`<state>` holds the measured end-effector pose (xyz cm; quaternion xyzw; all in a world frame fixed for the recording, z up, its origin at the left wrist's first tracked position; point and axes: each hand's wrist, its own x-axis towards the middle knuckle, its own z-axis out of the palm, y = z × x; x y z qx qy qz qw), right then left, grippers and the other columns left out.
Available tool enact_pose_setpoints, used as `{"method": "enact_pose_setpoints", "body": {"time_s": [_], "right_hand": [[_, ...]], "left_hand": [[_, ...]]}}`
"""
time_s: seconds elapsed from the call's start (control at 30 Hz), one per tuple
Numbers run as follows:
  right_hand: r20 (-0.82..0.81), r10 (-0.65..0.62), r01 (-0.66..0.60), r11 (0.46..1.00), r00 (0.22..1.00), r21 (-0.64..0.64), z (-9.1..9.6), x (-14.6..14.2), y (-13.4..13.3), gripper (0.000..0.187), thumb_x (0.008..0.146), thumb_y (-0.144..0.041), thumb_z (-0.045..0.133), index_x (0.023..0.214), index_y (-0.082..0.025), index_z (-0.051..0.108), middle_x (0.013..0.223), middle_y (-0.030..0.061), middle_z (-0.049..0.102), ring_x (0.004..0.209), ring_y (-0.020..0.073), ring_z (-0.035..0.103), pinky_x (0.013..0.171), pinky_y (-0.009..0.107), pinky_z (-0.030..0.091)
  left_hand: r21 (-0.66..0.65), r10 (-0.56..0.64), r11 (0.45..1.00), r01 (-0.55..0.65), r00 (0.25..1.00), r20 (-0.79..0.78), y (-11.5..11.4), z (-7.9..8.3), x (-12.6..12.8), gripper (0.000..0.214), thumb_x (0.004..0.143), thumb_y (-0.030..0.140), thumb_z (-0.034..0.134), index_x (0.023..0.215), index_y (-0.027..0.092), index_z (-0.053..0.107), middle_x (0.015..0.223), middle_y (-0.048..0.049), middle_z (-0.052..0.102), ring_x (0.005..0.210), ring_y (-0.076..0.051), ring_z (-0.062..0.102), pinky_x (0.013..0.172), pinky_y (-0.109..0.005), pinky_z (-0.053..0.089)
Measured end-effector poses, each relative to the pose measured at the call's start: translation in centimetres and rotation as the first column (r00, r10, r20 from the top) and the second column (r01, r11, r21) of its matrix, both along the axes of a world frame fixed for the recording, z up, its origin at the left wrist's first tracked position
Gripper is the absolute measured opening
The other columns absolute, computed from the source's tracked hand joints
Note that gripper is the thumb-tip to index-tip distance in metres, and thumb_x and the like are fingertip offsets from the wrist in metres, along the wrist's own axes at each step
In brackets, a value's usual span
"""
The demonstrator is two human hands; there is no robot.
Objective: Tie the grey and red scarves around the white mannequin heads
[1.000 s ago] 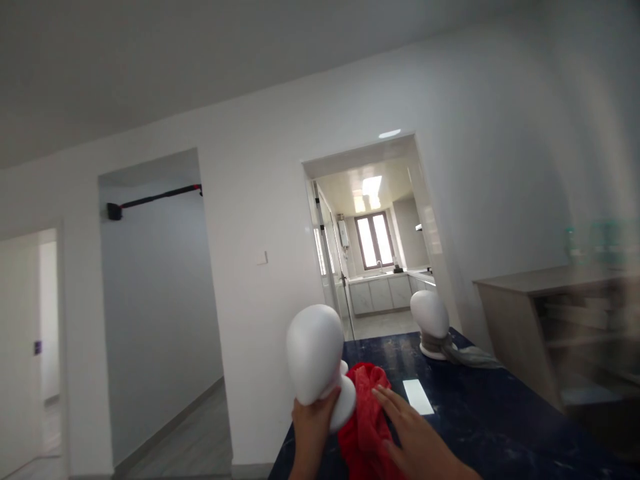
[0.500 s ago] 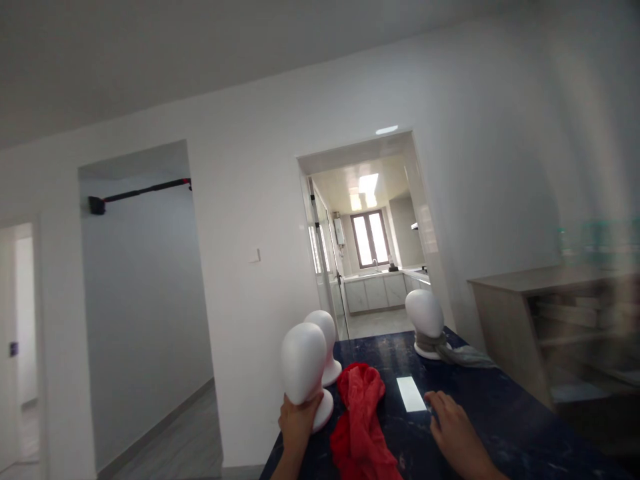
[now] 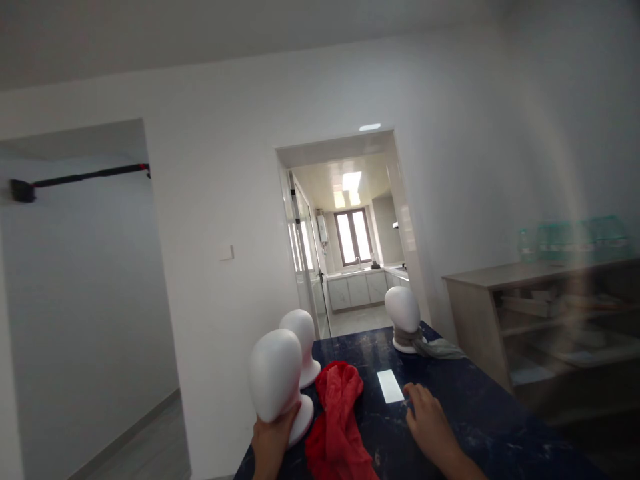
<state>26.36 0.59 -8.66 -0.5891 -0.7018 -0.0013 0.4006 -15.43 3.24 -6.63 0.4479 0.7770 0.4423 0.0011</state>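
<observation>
My left hand is wrapped round the neck of the nearest white mannequin head, which stands at the table's left edge. Part of the fingers is hidden behind that neck. A second mannequin head is just beyond it. To their right lies a bunched red scarf, touched by neither hand. My right hand hovers over or rests on the table with its fingers apart and nothing in them; which, I cannot tell. Nearest to it is a bright white rectangle on the tabletop, perhaps a card or a reflection.
The dark blue marbled table stretches forward. At its far end is a third mannequin head with a grey scarf round its neck. A wooden shelf unit with bottles on top stands to the right. A doorway opens onto a kitchen.
The whole view has shifted, so everything sits further left, and more of the shelf unit shows. My left hand stays on the nearest mannequin head's neck; my right hand remains over the table.
</observation>
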Motion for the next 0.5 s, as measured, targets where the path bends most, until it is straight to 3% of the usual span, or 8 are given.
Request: {"method": "enact_pose_setpoints", "body": {"time_s": [0.2,0.27,0.33,0.43,0.5], "right_hand": [[-0.018,-0.007,0.006,1.0,1.0,-0.014,-0.2,0.1,-0.1,0.035,0.088,-0.006,0.048,0.112,-0.024,0.066,0.112,0.0079,0.07,0.109,0.0258,0.065,0.095,0.038,0.044],[-0.025,-0.013,0.012,1.0,1.0,-0.015,-0.2,0.2,-0.1,0.034,0.087,-0.006,0.049,0.11,-0.024,0.066,0.111,0.0072,0.07,0.108,0.0255,0.065,0.094,0.037,0.044],[-0.04,-0.018,0.018,1.0,0.999,-0.007,-0.2,0.3,-0.1,0.033,0.086,-0.006,0.049,0.107,-0.025,0.066,0.11,0.0063,0.071,0.107,0.0247,0.066,0.092,0.036,0.045],[-0.058,-0.057,0.057,0.998,0.997,0.001,-0.3,0.4,0.1,0.034,0.085,-0.005,0.049,0.105,-0.026,0.066,0.108,0.0051,0.072,0.106,0.0236,0.068,0.091,0.034,0.045],[-0.055,-0.092,0.091,0.996,0.994,-0.014,-0.3,0.3,0.3,0.034,0.085,-0.005,0.05,0.104,-0.026,0.067,0.107,0.005,0.072,0.106,0.0238,0.068,0.089,0.033,0.045]], "left_hand": [[0.018,-0.1,0.995,0.1,0.995,-0.008,-0.6,-0.8,0.2,0.056,0.072,0.068,0.067,0.103,0.022,0.07,0.121,-0.0198,0.078,0.127,-0.047,0.068,0.101,-0.051,0.058],[0.044,-0.123,0.991,0.123,0.992,-0.007,-0.8,-0.8,-0.2,0.065,0.068,0.066,0.068,0.115,0.021,0.066,0.128,-0.0197,0.076,0.13,-0.047,0.067,0.105,-0.052,0.056],[0.063,-0.117,0.992,0.113,0.99,0.077,-1.4,-0.7,-0.8,0.09,0.063,0.061,0.07,0.137,0.013,0.055,0.138,-0.0245,0.07,0.136,-0.048,0.062,0.11,-0.053,0.055],[0.133,-0.038,0.991,0.013,0.982,0.184,-3.2,0.1,-1.2,0.12,0.061,0.052,0.07,0.158,-0.004,0.028,0.16,-0.037,0.047,0.151,-0.049,0.047,0.121,-0.055,0.045],[0.317,-0.006,0.948,-0.002,1.0,0.026,-5.3,1.2,0.0,0.113,0.066,0.048,0.067,0.164,0.009,0.026,0.172,-0.0257,0.035,0.158,-0.046,0.036,0.13,-0.058,0.033]]}}
